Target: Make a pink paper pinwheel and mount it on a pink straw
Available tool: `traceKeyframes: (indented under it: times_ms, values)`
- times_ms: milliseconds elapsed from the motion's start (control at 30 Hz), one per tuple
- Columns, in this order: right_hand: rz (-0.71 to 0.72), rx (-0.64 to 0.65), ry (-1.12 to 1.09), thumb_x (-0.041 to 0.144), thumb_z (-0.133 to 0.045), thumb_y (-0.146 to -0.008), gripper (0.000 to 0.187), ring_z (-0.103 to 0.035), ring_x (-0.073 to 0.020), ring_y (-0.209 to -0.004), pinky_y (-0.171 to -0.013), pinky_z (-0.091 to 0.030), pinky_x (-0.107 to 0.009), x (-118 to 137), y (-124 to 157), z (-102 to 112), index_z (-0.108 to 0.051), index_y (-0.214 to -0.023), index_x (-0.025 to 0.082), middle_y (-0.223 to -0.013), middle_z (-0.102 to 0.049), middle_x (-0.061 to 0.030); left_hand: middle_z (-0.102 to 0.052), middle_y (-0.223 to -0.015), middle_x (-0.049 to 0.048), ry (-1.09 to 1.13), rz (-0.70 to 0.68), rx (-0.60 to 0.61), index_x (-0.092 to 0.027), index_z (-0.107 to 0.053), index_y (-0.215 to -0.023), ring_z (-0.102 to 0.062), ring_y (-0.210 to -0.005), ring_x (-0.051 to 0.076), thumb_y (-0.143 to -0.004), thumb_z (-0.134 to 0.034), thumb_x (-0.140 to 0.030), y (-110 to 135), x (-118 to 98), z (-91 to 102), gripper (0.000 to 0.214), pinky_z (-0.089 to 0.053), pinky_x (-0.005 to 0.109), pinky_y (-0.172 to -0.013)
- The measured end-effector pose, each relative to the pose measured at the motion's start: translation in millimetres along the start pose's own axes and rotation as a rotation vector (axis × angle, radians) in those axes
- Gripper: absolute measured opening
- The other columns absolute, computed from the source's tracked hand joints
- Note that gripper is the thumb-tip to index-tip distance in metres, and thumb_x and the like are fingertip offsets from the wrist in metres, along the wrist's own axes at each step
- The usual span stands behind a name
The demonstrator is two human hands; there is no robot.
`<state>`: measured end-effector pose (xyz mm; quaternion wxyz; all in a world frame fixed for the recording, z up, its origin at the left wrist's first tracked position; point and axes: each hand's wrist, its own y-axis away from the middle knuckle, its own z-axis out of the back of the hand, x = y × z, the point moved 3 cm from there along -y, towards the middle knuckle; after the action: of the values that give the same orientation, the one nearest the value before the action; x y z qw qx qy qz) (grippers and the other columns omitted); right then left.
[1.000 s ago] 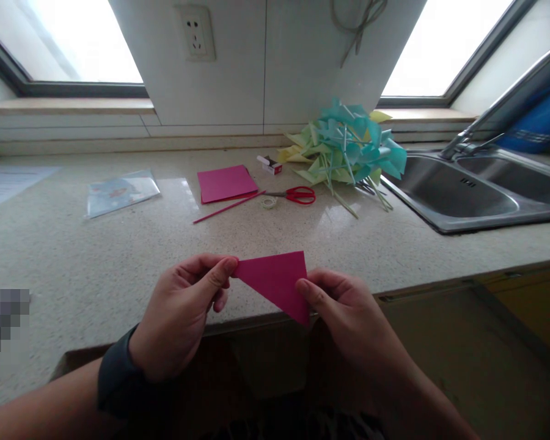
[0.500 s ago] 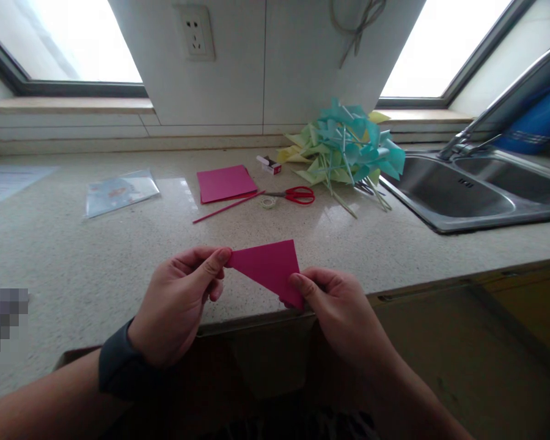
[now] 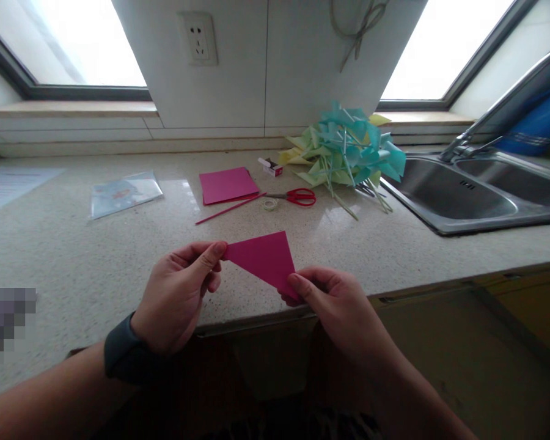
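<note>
A magenta paper triangle [image 3: 263, 256] is held just above the front edge of the speckled countertop [image 3: 96, 263]. My left hand [image 3: 178, 299], with a dark watch band on its wrist, pinches the triangle's left tip between thumb and forefinger. My right hand [image 3: 334, 305] pinches its lower right corner. Farther back on the counter lie a stack of magenta paper squares [image 3: 227, 184], a thin magenta stick [image 3: 229, 208], red-handled scissors [image 3: 296, 196] and a small roll of tape [image 3: 269, 203].
A pile of teal and yellow paper pinwheels on sticks [image 3: 346, 150] lies beside a steel sink [image 3: 467, 195] with a tap at the right. A clear plastic packet [image 3: 123, 193] and a printed sheet [image 3: 9, 183] lie at the left. A small box [image 3: 270, 166] sits near the wall.
Both hands have moved the paper triangle a little up and to the left, away from me over the counter edge. The grip of each hand is the same.
</note>
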<state>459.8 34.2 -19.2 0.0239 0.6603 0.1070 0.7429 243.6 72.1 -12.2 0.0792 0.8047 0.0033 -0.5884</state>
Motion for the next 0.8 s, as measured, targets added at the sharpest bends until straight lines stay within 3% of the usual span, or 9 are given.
traceKeyframes:
  times_ms: [133, 600, 800]
  values:
    - [-0.013, 0.087, 0.099, 0.041, -0.062, -0.095, 0.029, -0.068, -0.0157, -0.075, -0.071, -0.051, -0.029, 4.5, 0.0, 1.2, -0.073, -0.083, 0.018, -0.08, -0.077, -0.0053, -0.061, -0.064, -0.0016, 0.037, -0.005, -0.014, -0.014, -0.075, -0.075, -0.046, -0.05, 0.004, -0.069, -0.09, -0.032, -3.7, -1.4, 2.6, 0.024, -0.035, 0.013, -0.042]
    - [-0.034, 0.042, 0.073, 0.04, -0.062, -0.094, 0.029, -0.067, -0.0137, -0.067, -0.066, -0.052, -0.027, 0.9, -1.4, 1.3, -0.071, -0.079, 0.018, -0.076, -0.075, -0.0051, -0.062, -0.066, -0.0011, 0.045, -0.016, -0.037, -0.015, -0.076, -0.075, -0.048, -0.053, 0.006, -0.068, -0.091, -0.031, -7.9, -3.5, 6.2, 0.024, -0.037, 0.014, -0.042]
    - [-0.036, 0.038, 0.205, 0.041, -0.058, -0.096, 0.031, -0.061, -0.0124, -0.058, -0.054, -0.046, -0.024, -0.6, 0.5, 20.4, -0.067, -0.077, 0.019, -0.07, -0.073, -0.0039, -0.065, -0.069, 0.002, -0.11, 0.064, 0.044, -0.013, -0.076, -0.076, -0.051, -0.055, 0.008, -0.07, -0.088, -0.037, -9.5, 1.3, 4.3, 0.027, -0.042, 0.016, -0.045]
